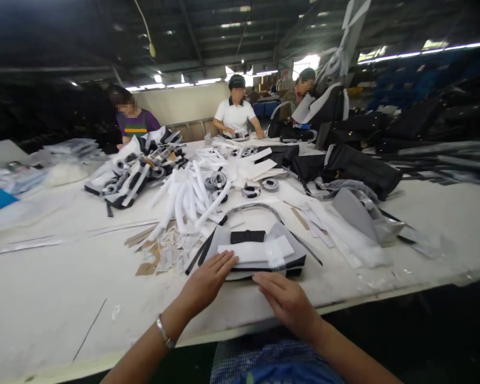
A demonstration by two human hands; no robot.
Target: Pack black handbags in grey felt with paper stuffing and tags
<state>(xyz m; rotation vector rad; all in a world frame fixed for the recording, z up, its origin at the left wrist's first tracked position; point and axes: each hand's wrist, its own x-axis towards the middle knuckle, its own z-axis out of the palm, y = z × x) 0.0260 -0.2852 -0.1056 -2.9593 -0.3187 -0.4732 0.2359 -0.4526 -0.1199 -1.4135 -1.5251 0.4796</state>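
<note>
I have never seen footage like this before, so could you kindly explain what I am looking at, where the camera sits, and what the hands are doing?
There is one picture, from a camera worn on a person's head, looking forward and down. The left hand and right hand lie flat, holding nothing, at the near edge of a grey bag panel with a white strip across it. The white table also carries white tubes, tape rolls, paper scraps and black bags. Three other people work at the far end.

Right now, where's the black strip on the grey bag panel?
In the head view the black strip lies centre frame on the grey bag panel, just above the white padded piece, beyond the left hand and right hand.
</note>
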